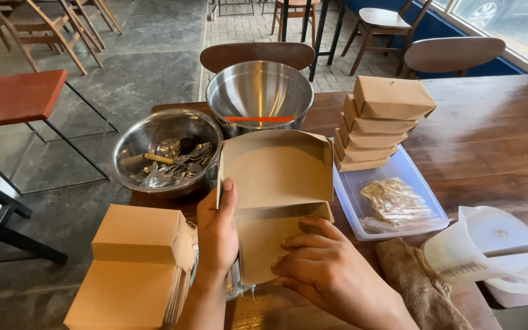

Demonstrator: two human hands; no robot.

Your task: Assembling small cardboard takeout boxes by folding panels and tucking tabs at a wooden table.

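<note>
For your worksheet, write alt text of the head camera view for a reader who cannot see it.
Two bare hands, left hand and right hand, hold an open brown cardboard box over a wooden table. Beyond it sit a steel bowl of cutlery and stacked closed boxes.

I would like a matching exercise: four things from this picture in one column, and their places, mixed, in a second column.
Things:
1. open cardboard box
2. cutlery
3. stack of closed boxes
4. plastic packets

Places:
A. in the clear plastic tray
B. in the left steel bowl
C. held between the left hand and right hand
D. standing on the far end of the tray

Pairs: 1-C, 2-B, 3-D, 4-A
</note>
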